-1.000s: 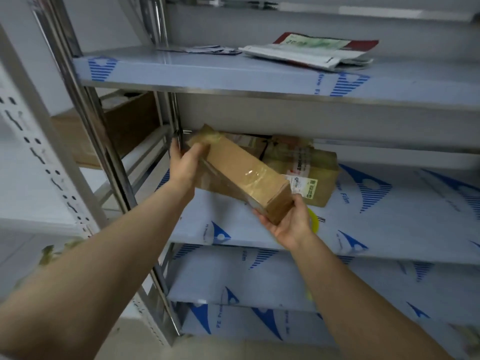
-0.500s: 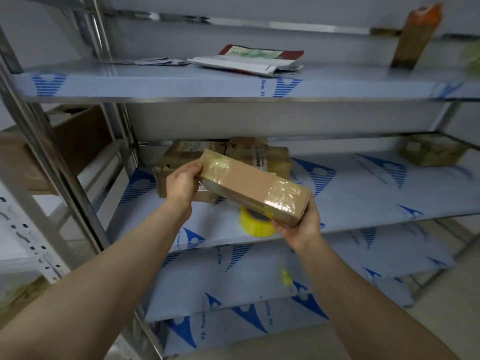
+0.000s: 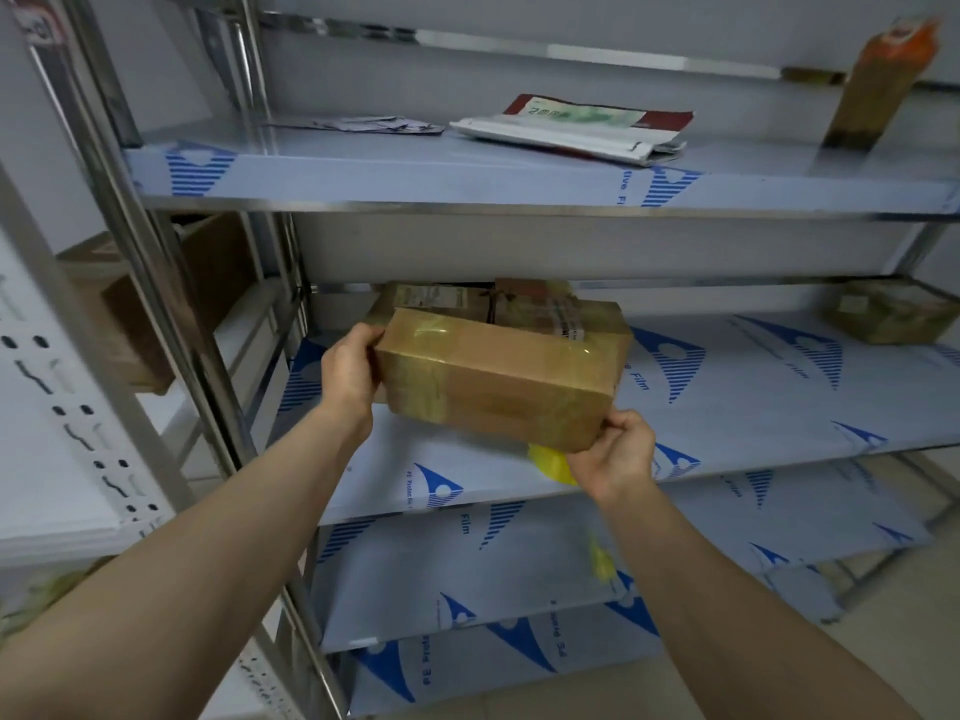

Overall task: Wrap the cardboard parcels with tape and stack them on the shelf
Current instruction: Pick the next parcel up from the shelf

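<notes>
Cardboard parcel (image 3: 498, 379) gripped at opposite ends by both hands, arms outstretched.

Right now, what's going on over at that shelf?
A person is holding a taped cardboard parcel with both hands over the middle shelf. The left hand grips its left end and the right hand pinches its near right corner. It does not look set down yet. The other parcels sit behind it at the back of the shelf. A yellow tape roll lies partly hidden beneath the held parcel.
</notes>
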